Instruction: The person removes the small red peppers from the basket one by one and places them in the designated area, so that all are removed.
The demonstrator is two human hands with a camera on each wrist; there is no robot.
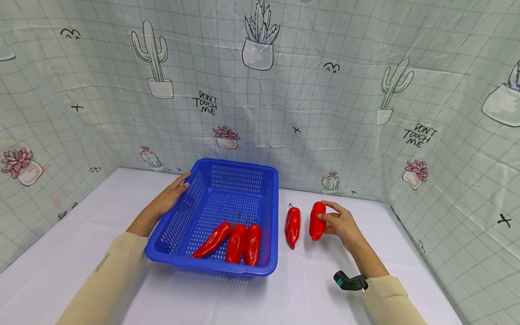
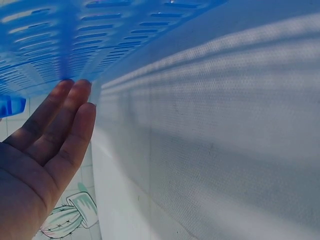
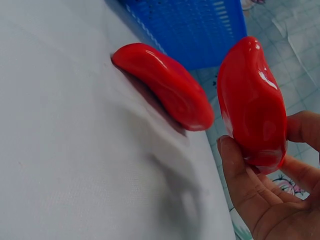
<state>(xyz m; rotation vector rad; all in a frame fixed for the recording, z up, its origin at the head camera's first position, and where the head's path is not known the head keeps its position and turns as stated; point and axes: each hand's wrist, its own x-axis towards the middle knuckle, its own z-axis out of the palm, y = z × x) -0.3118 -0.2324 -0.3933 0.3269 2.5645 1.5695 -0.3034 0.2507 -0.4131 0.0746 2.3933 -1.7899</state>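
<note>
In the head view, my right hand point(image 1: 341, 223) pinches a glossy red pepper point(image 1: 317, 221) between thumb and fingers. The right wrist view shows this pepper point(image 3: 252, 102) raised off the table, thumb and fingertips at its lower end. A second red pepper point(image 1: 292, 227) lies on the table between that hand and the blue plastic basket point(image 1: 272, 216). Inside the basket, three red peppers point(image 1: 236, 243) with dark stems lie along the near side. At the basket's left rim is my left hand point(image 1: 170, 198). Its lower fingers point(image 2: 75, 132) extend nearly straight against the slotted outer wall.
White cloth covers the table point(image 1: 313, 289). Behind and at both sides hangs a grid-patterned curtain point(image 1: 300, 99) printed with potted cacti. A black band point(image 1: 350, 281) with a small device is on the right wrist.
</note>
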